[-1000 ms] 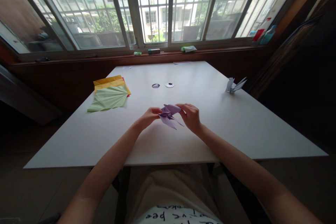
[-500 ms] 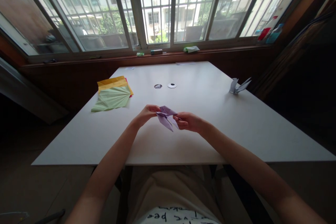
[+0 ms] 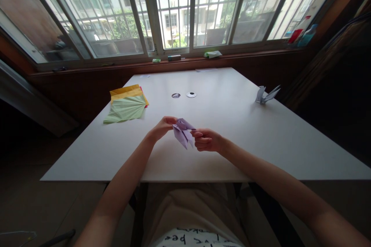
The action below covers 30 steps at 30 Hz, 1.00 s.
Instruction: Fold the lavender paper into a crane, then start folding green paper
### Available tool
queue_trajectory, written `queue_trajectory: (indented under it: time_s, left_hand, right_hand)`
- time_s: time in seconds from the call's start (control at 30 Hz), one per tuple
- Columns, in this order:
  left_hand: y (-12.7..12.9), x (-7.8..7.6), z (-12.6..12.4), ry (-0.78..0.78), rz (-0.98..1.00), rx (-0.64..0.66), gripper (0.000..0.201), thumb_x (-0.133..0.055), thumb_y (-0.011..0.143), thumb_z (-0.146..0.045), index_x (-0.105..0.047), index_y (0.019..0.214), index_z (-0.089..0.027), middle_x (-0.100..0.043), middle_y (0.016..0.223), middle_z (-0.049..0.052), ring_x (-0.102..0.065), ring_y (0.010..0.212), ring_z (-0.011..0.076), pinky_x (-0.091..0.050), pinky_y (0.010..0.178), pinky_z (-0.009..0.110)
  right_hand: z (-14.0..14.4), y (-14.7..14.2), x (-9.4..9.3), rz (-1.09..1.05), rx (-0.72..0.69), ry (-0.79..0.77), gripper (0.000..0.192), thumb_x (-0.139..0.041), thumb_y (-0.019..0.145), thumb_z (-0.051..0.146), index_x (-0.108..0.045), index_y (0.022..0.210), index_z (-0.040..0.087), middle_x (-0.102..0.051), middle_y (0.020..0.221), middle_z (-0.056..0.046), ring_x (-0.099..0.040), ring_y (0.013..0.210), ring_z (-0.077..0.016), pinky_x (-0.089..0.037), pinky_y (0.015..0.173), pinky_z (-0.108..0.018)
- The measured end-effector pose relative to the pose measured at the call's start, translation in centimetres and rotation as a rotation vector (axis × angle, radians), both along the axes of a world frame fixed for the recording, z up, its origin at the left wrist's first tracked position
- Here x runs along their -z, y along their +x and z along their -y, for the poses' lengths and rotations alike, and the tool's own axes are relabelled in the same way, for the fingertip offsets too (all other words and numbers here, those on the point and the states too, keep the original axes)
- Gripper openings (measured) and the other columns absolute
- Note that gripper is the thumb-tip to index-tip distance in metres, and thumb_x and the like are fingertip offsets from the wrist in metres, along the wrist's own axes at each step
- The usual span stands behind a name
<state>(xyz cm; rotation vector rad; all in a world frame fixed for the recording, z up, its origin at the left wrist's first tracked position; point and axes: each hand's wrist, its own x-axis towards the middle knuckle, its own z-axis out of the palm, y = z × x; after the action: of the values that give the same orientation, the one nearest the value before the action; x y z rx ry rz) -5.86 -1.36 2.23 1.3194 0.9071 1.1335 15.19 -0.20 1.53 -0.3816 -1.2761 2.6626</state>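
Note:
Between my hands, above the white table (image 3: pixel 232 150), is a purple folded-paper figure (image 3: pixel 182 136) with pointed flaps hanging toward me. My left hand (image 3: pixel 164 127) pinches its left side, fingertips partly hidden behind the paper. On the other side, my right hand (image 3: pixel 207 139) is closed with thumb and forefinger on a narrow point of the same paper. A grey origami crane (image 3: pixel 265 95) stands near the table's right edge, away from both hands. To the left lies a pleated light-green sheet (image 3: pixel 126 109), overlapping a yellow-orange sheet (image 3: pixel 127 92) with a bit of red paper under it.
Two round inserts, a left one (image 3: pixel 176 95) and a right one (image 3: pixel 191 95), are set in the tabletop's far half. Along the windowsill are a green-and-white packet (image 3: pixel 212 54), a small dark box (image 3: pixel 174 58) and bottles (image 3: pixel 307 35) at the right.
The purple paper has turned a little, so its flaps hang lower. My right hand has moved slightly down with its grip on the point. The whole view has shifted slightly.

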Motion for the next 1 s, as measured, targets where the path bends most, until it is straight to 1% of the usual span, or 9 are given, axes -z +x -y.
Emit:
queue_trajectory:
  time_s: [0.1, 0.23, 0.4, 0.5, 0.57, 0.67, 0.73, 0.83, 1.0]
  left_hand:
    - [0.1, 0.2, -0.2, -0.003, 0.026, -0.047, 0.027, -0.079, 0.049, -0.032, -0.065, 0.060, -0.012, -0.062, 0.062, 0.003, -0.053, 0.060, 0.0128, -0.037, 0.059, 0.024]
    - [0.1, 0.5, -0.6, 0.011, 0.076, -0.152, 0.028, -0.079, 0.050, -0.033, -0.065, 0.062, -0.013, -0.062, 0.063, 0.002, -0.054, 0.060, 0.0120, -0.038, 0.061, 0.024]
    - [0.0, 1.1, -1.3, 0.055, 0.118, -0.284, 0.027, -0.079, 0.048, -0.032, -0.064, 0.063, -0.015, -0.061, 0.061, -0.002, -0.053, 0.059, 0.0094, -0.039, 0.061, 0.023]
    - [0.1, 1.2, -1.4, 0.075, 0.105, -0.317, 0.026, -0.079, 0.047, -0.030, -0.065, 0.063, -0.015, -0.062, 0.061, -0.002, -0.054, 0.060, 0.0099, -0.039, 0.061, 0.023]
    - [0.3, 1.0, -1.3, 0.082, 0.087, -0.321, 0.026, -0.079, 0.047, -0.030, -0.065, 0.062, -0.015, -0.063, 0.062, -0.001, -0.055, 0.061, 0.0112, -0.040, 0.063, 0.024]
    - [0.6, 0.6, -0.9, 0.088, 0.066, -0.324, 0.028, -0.080, 0.045, -0.031, -0.065, 0.061, -0.014, -0.064, 0.065, 0.001, -0.056, 0.065, 0.0130, -0.042, 0.065, 0.026]
    - [0.8, 0.4, -0.8, 0.088, 0.060, -0.325, 0.029, -0.080, 0.044, -0.033, -0.065, 0.062, -0.015, -0.064, 0.066, 0.000, -0.057, 0.066, 0.0133, -0.042, 0.067, 0.026]
    - [0.9, 0.3, -0.7, 0.078, 0.050, -0.319, 0.028, -0.080, 0.045, -0.033, -0.065, 0.062, -0.015, -0.063, 0.065, -0.001, -0.056, 0.065, 0.0121, -0.040, 0.067, 0.025]
    - [1.1, 0.6, -0.5, 0.009, 0.032, -0.280, 0.023, -0.077, 0.053, -0.032, -0.065, 0.064, -0.015, -0.061, 0.061, 0.000, -0.052, 0.061, 0.0098, -0.037, 0.062, 0.023]
  right_hand:
    - [-0.1, -0.1, -0.3, -0.029, 0.078, -0.009, 0.033, -0.023, 0.090, 0.027, -0.035, 0.061, 0.019, -0.016, 0.035, 0.008, -0.013, 0.034, -0.0082, -0.023, 0.039, -0.017]
    - [-0.2, -0.1, -1.1, -0.050, 0.172, -0.007, 0.036, -0.028, 0.089, 0.039, -0.047, 0.067, 0.018, -0.027, 0.042, 0.007, -0.026, 0.040, -0.0077, -0.025, 0.042, -0.017]
    - [0.0, 0.0, -1.2, -0.035, 0.175, 0.006, 0.039, -0.040, 0.083, 0.050, -0.057, 0.078, 0.016, -0.045, 0.052, 0.003, -0.042, 0.050, -0.0089, -0.034, 0.050, -0.020]
    - [0.0, 0.1, -1.0, -0.033, 0.169, 0.016, 0.041, -0.048, 0.078, 0.052, -0.061, 0.088, 0.014, -0.057, 0.066, -0.002, -0.052, 0.061, -0.0105, -0.041, 0.060, -0.023]
    - [0.0, 0.1, -0.8, -0.036, 0.178, 0.029, 0.041, -0.053, 0.075, 0.050, -0.062, 0.092, 0.014, -0.061, 0.074, -0.004, -0.055, 0.068, -0.0108, -0.043, 0.066, -0.023]
    - [0.0, 0.1, -0.7, 0.009, 0.230, 0.136, 0.038, -0.056, 0.074, 0.047, -0.063, 0.092, 0.015, -0.064, 0.078, -0.005, -0.058, 0.072, -0.0122, -0.047, 0.069, -0.025]
    - [0.1, 0.0, -0.7, 0.061, 0.270, 0.230, 0.033, -0.059, 0.073, 0.043, -0.064, 0.091, 0.016, -0.066, 0.079, -0.006, -0.060, 0.070, -0.0124, -0.049, 0.068, -0.026]
    - [0.2, -0.3, -0.6, 0.104, 0.335, 0.326, 0.026, -0.064, 0.071, 0.033, -0.065, 0.090, 0.016, -0.068, 0.080, -0.007, -0.061, 0.067, -0.0112, -0.050, 0.068, -0.026]
    - [0.2, -0.8, -0.6, 0.110, 0.552, 0.543, 0.026, -0.062, 0.073, 0.034, -0.065, 0.093, 0.016, -0.069, 0.085, -0.008, -0.064, 0.073, -0.0145, -0.052, 0.070, -0.030]
